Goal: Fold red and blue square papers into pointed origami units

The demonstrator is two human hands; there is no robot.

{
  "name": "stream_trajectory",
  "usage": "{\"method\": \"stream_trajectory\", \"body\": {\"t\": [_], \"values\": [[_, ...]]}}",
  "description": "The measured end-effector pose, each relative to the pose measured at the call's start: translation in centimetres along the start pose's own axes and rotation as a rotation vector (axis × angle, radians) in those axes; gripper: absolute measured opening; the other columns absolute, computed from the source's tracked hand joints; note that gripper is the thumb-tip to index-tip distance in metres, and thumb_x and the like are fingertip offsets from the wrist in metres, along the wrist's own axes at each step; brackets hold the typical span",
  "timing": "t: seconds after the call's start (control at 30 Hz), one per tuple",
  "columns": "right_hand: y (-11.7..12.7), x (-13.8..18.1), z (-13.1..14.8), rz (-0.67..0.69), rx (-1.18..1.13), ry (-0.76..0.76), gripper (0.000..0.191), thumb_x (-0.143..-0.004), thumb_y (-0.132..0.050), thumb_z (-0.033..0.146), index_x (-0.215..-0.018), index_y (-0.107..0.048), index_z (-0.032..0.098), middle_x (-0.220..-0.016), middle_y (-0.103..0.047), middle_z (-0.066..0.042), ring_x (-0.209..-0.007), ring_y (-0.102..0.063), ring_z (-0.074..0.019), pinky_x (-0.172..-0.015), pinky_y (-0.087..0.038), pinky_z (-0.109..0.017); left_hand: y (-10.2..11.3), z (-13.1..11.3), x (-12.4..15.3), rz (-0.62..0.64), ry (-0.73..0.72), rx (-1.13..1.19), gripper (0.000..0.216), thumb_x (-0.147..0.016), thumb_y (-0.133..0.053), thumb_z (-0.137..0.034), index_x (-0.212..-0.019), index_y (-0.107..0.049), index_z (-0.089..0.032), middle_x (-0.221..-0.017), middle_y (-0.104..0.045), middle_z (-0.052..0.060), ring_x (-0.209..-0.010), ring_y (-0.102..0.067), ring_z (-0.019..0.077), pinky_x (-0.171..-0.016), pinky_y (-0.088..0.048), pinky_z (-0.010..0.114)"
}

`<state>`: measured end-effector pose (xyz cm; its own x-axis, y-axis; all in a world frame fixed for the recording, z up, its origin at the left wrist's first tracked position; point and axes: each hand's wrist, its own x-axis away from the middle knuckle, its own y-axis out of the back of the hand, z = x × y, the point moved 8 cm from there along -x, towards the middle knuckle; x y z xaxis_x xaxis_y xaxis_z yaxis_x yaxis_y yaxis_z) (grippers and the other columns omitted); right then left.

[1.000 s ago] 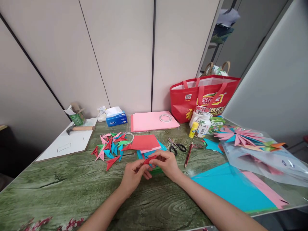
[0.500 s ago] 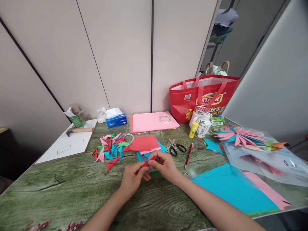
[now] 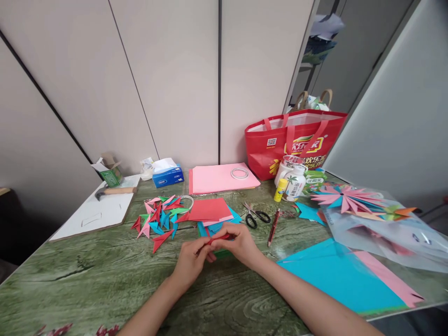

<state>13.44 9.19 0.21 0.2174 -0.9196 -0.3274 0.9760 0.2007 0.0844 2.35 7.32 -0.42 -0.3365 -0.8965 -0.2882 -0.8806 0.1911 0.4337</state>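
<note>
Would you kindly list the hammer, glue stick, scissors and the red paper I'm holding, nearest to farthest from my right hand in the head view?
1. Red paper: pinched in the right hand.
2. Scissors: just ahead, slightly right.
3. Glue stick: farther ahead, to the right.
4. Hammer: well over to the left, on the white board.

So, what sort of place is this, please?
Probably a craft table in a home or small office; I cannot tell which. The folded paper pieces, the scissors and the glue stick on the table suggest this.
</note>
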Motion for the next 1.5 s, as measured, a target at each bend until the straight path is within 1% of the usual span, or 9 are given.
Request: {"method": "stream_trajectory", "body": {"t": [0.1, 0.23, 0.6, 0.77, 0.9, 1.03, 1.17, 1.37, 1.5], "values": [[0.1, 0.0, -0.7, -0.029, -0.158, -0.091, 0.022, -0.055, -0.075, 0.028, -0.07, -0.064, 0.017, -0.066, -0.063, 0.0, -0.059, -0.058, -0.0128, -0.054, -0.046, -0.023, 0.6, 0.0, -0.1, -0.052, 0.005, 0.016, 0.018, -0.08, -0.048, -0.023, -0.082, -0.065, -0.018, -0.053, -0.064, 0.0, -0.048, -0.059, 0.0136, -0.051, -0.048, 0.023], [0.4, -0.2, -0.4, -0.04, -0.283, -0.062, 0.019, -0.057, -0.074, 0.026, -0.069, -0.062, 0.017, -0.067, -0.065, -0.001, -0.062, -0.061, -0.0145, -0.059, -0.05, -0.026, 1.2, 0.2, -0.3, -0.109, 0.055, 0.06, 0.016, -0.077, -0.051, -0.025, -0.079, -0.065, -0.018, -0.054, -0.064, 0.001, -0.049, -0.059, 0.0148, -0.052, -0.049, 0.024], [1.0, -0.3, 0.4, -0.069, -0.214, 0.022, 0.016, -0.064, -0.069, 0.027, -0.058, -0.059, 0.016, -0.056, -0.06, 0.001, -0.051, -0.057, -0.0109, -0.05, -0.047, -0.022, 1.2, 0.9, -0.3, -0.123, 0.166, 0.178, 0.015, -0.073, -0.057, -0.03, -0.077, -0.066, -0.019, -0.052, -0.064, 0.0, -0.048, -0.059, 0.0157, -0.051, -0.048, 0.026], [2.0, -0.6, -0.9, -0.157, -0.181, -0.06, 0.019, -0.062, -0.07, 0.03, -0.062, -0.057, 0.017, -0.054, -0.059, 0.002, -0.047, -0.055, -0.0115, -0.047, -0.046, -0.023, 0.1, 1.5, -0.3, -0.048, 0.251, 0.276, 0.02, -0.074, -0.053, -0.034, -0.074, -0.063, -0.016, -0.061, -0.066, 0.002, -0.048, -0.06, 0.0147, -0.047, -0.049, 0.026], [2.5, -0.9, -0.7, -0.176, 0.056, 0.023, 0.017, -0.078, -0.053, 0.032, -0.078, -0.06, 0.016, -0.074, -0.064, -0.004, -0.066, -0.06, -0.016, -0.062, -0.049, -0.029, 0.2, 2.0, -0.3, -0.097, 0.329, 0.402, 0.024, -0.072, -0.056, -0.037, -0.064, -0.056, -0.014, -0.057, -0.066, 0.004, -0.044, -0.06, 0.0151, -0.043, -0.049, 0.026], [2.5, -1.0, -0.3, -0.16, 0.52, 0.237, 0.018, -0.08, -0.045, 0.015, -0.085, -0.062, 0.016, -0.107, -0.058, -0.011, -0.104, -0.05, -0.022, -0.091, -0.039, -0.041, 3.3, 3.3, -0.2, -0.426, 0.341, 0.546, 0.029, -0.07, -0.057, -0.041, -0.072, -0.055, -0.013, -0.059, -0.065, 0.003, -0.045, -0.06, 0.0147, -0.044, -0.05, 0.026], [1.2, -1.1, -2.4, 0.012, 0.797, 0.278, 0.034, -0.075, -0.036, 0.001, -0.096, -0.06, 0.012, -0.127, -0.045, -0.015, -0.126, -0.028, -0.0229, -0.098, -0.031, -0.044, 5.9, 4.1, -0.1, -0.645, 0.298, 0.658, 0.032, -0.07, -0.057, -0.044, -0.074, -0.053, -0.013, -0.067, -0.066, 0.004, -0.051, -0.062, 0.0148, -0.047, -0.051, 0.026], [0.3, -1.0, -4.1, 0.156, 0.968, 0.207, 0.047, -0.074, -0.036, -0.002, -0.114, -0.052, 0.015, -0.122, -0.052, -0.011, -0.123, -0.034, -0.0213, -0.101, -0.026, -0.045, 6.0, 3.0, -0.7, -0.6, 0.254, 0.633, 0.042, -0.068, -0.061, -0.039, -0.101, -0.045, -0.02, -0.082, -0.067, 0.004, -0.056, -0.064, 0.0158, -0.046, -0.051, 0.027], [0.4, -1.2, -3.4, 0.135, 0.968, 0.227, 0.037, -0.076, -0.038, 0.002, -0.104, -0.057, 0.016, -0.106, -0.06, -0.01, -0.111, -0.046, -0.0208, -0.096, -0.032, -0.041, 5.0, 3.4, -0.6, -0.528, 0.303, 0.581, 0.048, -0.068, -0.062, -0.037, -0.108, -0.043, -0.018, -0.076, -0.066, 0.003, -0.053, -0.063, 0.0158, -0.045, -0.051, 0.027]]}}
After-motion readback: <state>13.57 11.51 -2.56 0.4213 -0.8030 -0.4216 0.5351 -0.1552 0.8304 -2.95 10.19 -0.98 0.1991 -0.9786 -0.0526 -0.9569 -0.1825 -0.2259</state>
